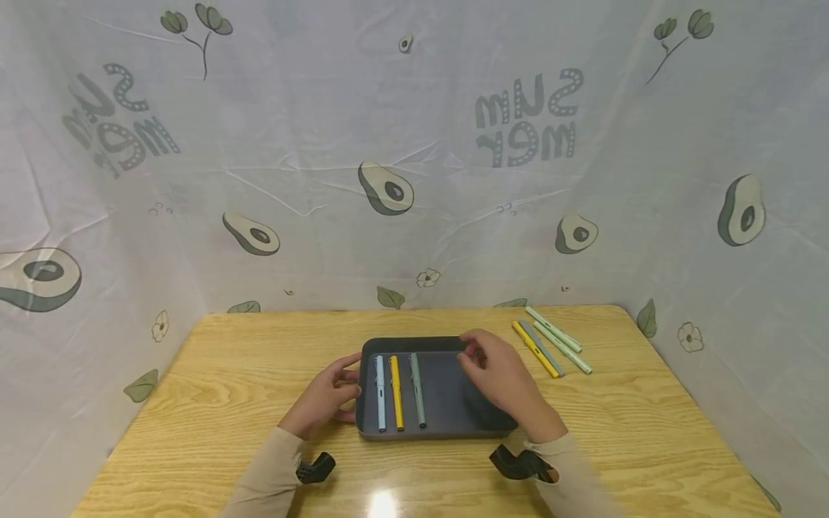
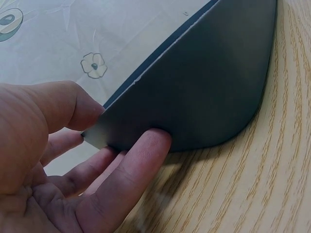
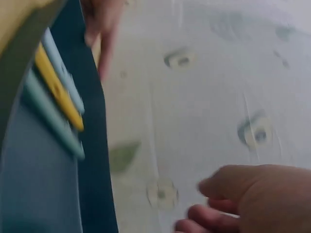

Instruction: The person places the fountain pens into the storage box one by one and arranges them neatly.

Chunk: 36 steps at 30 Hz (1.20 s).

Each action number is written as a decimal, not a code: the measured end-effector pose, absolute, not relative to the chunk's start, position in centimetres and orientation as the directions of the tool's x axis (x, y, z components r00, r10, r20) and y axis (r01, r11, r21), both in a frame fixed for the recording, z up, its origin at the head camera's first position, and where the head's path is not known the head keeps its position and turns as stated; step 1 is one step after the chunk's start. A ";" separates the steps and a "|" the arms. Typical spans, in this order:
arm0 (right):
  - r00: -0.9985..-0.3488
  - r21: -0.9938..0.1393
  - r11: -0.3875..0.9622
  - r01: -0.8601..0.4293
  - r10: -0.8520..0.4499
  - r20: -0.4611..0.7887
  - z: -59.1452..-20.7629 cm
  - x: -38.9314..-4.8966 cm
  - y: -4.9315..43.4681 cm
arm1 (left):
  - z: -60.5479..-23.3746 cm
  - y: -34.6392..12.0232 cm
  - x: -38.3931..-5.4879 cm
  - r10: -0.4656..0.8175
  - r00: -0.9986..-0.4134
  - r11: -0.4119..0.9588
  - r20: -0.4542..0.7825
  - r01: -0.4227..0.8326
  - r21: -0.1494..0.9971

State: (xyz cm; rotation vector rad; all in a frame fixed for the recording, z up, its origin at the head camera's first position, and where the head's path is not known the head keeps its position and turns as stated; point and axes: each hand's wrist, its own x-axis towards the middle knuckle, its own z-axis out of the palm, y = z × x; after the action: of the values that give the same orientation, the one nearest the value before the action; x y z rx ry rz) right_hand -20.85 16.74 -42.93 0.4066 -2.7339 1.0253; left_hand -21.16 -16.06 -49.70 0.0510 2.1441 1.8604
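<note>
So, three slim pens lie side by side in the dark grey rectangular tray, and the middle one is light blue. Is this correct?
Not quite: the middle one is the slim yellow pen, as the head view shows, between the slim light blue pen and the slim grey-green pen. The three do lie side by side in the dark grey rectangular tray.

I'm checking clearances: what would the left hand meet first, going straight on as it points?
Probably the dark grey rectangular tray: the bare left hand seems to touch its outer side wall.
</note>
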 end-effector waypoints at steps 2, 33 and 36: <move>-0.939 -0.610 0.730 -0.309 -0.132 0.317 -42.8 -21.1 18.8 | -49.7 -16.1 -21.2 0.220 -0.955 0.161 -0.200 -0.167 0.973; -0.998 -0.464 0.886 0.021 0.044 0.038 -47.5 -22.8 29.1 | -49.6 -15.8 -20.9 0.223 -0.956 0.164 -0.191 -0.157 0.974; -0.999 -0.464 0.885 0.036 0.043 0.004 -47.2 -22.7 29.2 | -49.6 -15.8 -20.9 0.222 -0.956 0.164 -0.193 -0.159 0.974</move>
State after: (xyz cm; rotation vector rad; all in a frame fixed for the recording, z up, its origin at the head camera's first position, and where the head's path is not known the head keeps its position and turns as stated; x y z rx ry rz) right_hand -22.69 29.23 -47.23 -0.0630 -3.0362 0.7472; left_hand -20.88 -15.83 -49.55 0.0602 2.1542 1.8589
